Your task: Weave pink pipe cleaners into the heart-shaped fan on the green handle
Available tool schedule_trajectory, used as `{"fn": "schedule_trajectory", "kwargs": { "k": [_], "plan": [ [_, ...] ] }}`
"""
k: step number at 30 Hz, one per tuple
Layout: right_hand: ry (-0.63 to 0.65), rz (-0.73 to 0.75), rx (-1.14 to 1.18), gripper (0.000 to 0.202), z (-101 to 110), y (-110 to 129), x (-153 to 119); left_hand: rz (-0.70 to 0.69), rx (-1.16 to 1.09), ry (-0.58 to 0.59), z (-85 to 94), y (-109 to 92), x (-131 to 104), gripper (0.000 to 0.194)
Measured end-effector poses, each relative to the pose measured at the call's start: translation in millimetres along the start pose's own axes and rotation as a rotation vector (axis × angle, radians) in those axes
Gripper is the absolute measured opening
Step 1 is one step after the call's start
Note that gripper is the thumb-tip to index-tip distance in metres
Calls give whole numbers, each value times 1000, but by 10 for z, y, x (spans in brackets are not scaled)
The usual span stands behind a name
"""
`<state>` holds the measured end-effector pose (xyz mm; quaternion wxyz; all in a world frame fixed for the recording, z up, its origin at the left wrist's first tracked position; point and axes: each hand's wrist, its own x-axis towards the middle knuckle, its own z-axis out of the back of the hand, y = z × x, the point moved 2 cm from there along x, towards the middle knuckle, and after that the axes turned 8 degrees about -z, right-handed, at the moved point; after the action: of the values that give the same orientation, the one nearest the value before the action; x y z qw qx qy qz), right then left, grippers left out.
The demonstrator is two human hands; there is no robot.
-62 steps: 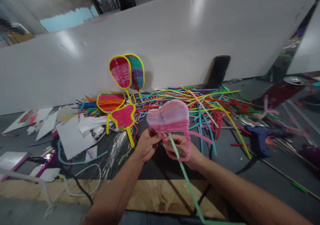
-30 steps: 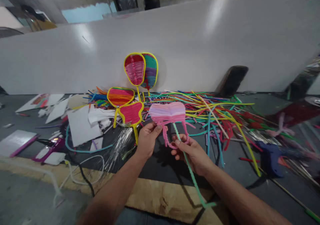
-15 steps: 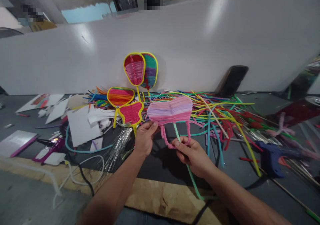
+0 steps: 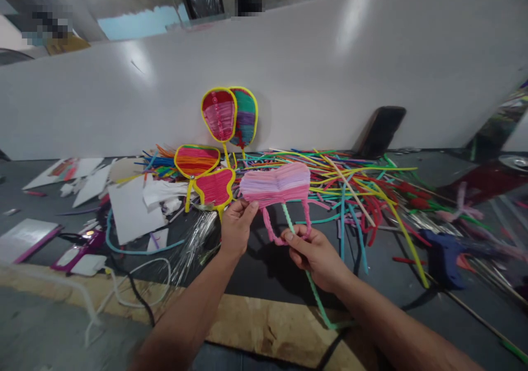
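Note:
Between my hands is a small bag-like piece made of pipe cleaners [image 4: 275, 183], striped in pink and lilac, with a twisted pink loop hanging from its lower edge. My left hand [image 4: 238, 225] pinches its lower left corner between thumb and fingers. Lower right, my right hand [image 4: 313, 253] is closed on the pink loop together with a mint-green pipe cleaner [image 4: 317, 294], which runs up to the striped panel and trails down past the table edge. Left of the piece lie yellow-rimmed fan shapes, one pink [image 4: 214, 188] and one orange-red [image 4: 197, 161].
Two more yellow-rimmed fans [image 4: 219, 115] lean on the white board [image 4: 305, 74]. Loose pipe cleaners [image 4: 330, 165] spread behind my hands. A phone [image 4: 381, 131] stands against the board. A blue glue gun [image 4: 443, 258] lies right; white card [image 4: 134, 209] and a white cable [image 4: 142, 305] lie left.
The view has shifted slightly, and the striped panel is turned a little. Both hands keep the same hold.

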<state>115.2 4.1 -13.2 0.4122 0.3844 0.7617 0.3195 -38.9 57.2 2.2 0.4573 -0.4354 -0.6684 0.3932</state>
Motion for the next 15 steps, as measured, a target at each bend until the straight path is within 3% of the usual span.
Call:
{"fn": "schedule_trajectory", "kwargs": {
  "k": [10, 15],
  "plan": [
    [7, -23, 1, 34, 50, 104, 2, 229, -104, 212, -11, -49, 17, 24],
    [30, -11, -38, 32, 67, 105, 11, 230, -148, 156, -9, -43, 31, 20]
  ]
}}
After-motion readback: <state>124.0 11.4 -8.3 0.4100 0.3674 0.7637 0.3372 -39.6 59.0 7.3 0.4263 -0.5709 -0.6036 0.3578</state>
